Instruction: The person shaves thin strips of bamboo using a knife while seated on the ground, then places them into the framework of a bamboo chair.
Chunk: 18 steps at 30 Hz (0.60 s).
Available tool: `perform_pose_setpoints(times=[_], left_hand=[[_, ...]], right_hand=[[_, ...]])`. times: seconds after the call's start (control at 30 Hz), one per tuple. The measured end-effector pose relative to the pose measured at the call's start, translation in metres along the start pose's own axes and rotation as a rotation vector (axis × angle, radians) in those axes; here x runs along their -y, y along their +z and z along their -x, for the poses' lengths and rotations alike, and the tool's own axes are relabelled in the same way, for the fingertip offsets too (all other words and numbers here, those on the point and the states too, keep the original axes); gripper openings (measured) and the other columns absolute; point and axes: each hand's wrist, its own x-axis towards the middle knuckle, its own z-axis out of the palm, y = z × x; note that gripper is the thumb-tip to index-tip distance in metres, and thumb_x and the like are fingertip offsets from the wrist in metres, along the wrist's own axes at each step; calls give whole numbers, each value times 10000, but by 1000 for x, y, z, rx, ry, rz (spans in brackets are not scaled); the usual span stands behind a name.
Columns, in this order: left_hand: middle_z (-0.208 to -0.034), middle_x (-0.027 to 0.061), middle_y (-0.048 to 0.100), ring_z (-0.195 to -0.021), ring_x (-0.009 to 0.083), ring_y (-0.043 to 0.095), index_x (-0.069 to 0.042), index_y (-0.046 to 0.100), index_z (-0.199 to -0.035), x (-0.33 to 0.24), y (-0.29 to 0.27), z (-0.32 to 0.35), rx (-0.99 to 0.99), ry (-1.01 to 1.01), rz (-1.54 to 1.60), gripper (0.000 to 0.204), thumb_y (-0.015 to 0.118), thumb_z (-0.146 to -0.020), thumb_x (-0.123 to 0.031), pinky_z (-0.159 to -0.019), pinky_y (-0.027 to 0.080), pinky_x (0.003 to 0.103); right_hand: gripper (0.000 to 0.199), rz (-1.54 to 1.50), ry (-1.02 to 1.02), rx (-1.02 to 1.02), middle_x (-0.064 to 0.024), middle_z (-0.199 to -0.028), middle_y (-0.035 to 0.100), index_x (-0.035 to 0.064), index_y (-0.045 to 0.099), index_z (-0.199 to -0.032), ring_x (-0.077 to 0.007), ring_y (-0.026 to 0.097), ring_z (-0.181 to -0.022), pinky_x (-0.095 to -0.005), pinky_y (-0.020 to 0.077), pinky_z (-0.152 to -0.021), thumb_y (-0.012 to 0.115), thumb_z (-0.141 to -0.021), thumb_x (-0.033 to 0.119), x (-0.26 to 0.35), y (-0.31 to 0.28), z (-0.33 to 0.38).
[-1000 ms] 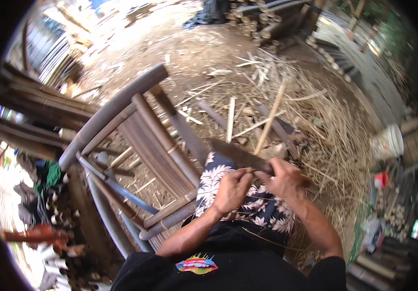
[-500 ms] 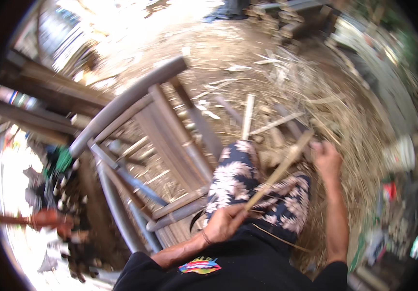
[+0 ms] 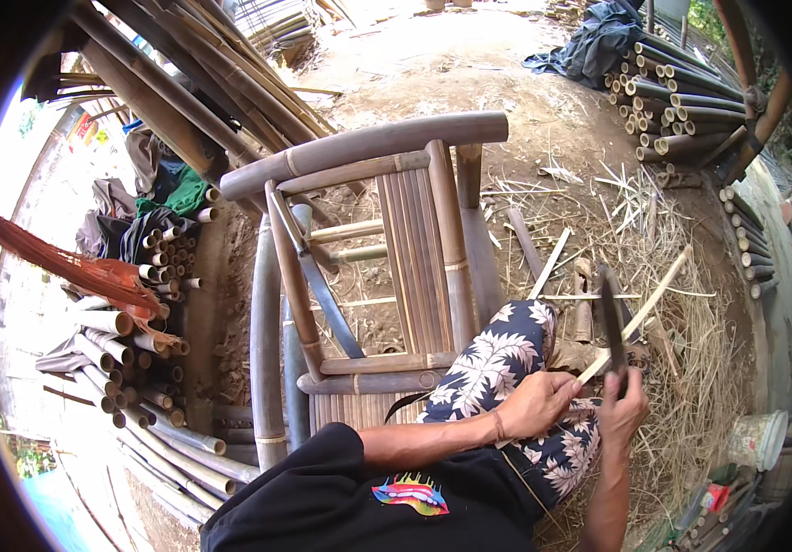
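My left hand (image 3: 536, 406) is closed on the near end of a pale bamboo strip (image 3: 658, 299), which slants away to the right over my patterned shorts. My right hand (image 3: 623, 405) grips a knife (image 3: 611, 317) by its lower end, the dark blade pointing up and away. The blade crosses in front of the strip, close to my left hand; whether it touches the strip I cannot tell. At my left stands a brown bamboo chair (image 3: 413, 248) with a slatted panel. Its seat edge is beside my thigh.
Thin shavings (image 3: 681, 405) litter the ground on the right. Cut bamboo poles (image 3: 677, 101) are stacked at the far right, more poles (image 3: 106, 340) at the left with cloths and an orange net (image 3: 92, 267). A whitish bucket (image 3: 757, 440) stands at the lower right.
The view has swung, so the chair appears more upright and farther right. My right hand has come back close beside my left, and the knife now shows clearly. The strip stays in my left hand.
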Motion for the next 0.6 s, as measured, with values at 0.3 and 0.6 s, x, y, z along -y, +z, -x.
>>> perform_pose_setpoints(times=[0.3, 0.6], left_hand=[[-602, 42, 490, -550, 113, 443, -6, 629, -1003, 15, -22, 59, 127, 17, -53, 296, 467, -1023, -252, -519, 394, 312], [-602, -56, 432, -544, 39, 380, -29, 663, -1066, 13, -40, 74, 167, -123, 15, 326, 474, -1026, -292, -471, 301, 234]], right_hand=[[510, 65, 85, -165, 10, -575, 430, 76, 575, -875, -138, 431, -517, -331, 310, -502, 410, -979, 547, -70, -34, -47], [450, 181, -373, -60, -37, -580, 494, 56, 580, -858, -201, 484, -473, -378, 356, -447, 394, -1012, 436, -54, -19, -30]])
